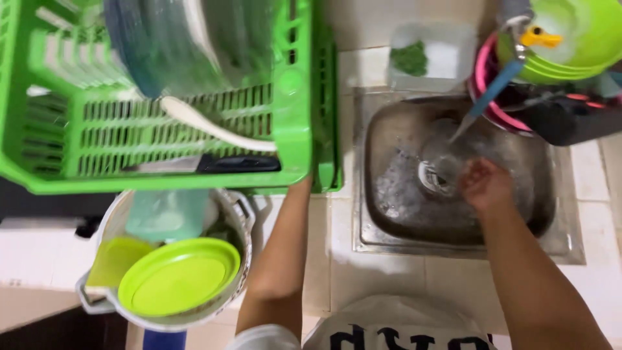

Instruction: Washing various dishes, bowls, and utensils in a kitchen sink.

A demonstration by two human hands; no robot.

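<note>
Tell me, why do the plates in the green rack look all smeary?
In the head view, motion blur smears the plates and green dish rack; the right hand under the running water is soft too; the steel sink shows wet glare, while the lime plate below looks clearer.

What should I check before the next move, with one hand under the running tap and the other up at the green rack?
1. Right hand under the water stream over the sink: ok.
2. Right hand's grip: looks closed, but whether it holds anything: cannot tell.
3. Left hand: hidden behind the green dish rack; only the forearm shows: cannot tell.
4. Drain free of dishes: ok.
5. Knife and white ladle lying in the rack near the left arm: ok, inside the rack.
6. Green plate resting in the white pot below the rack: ok, though tilted.
</note>
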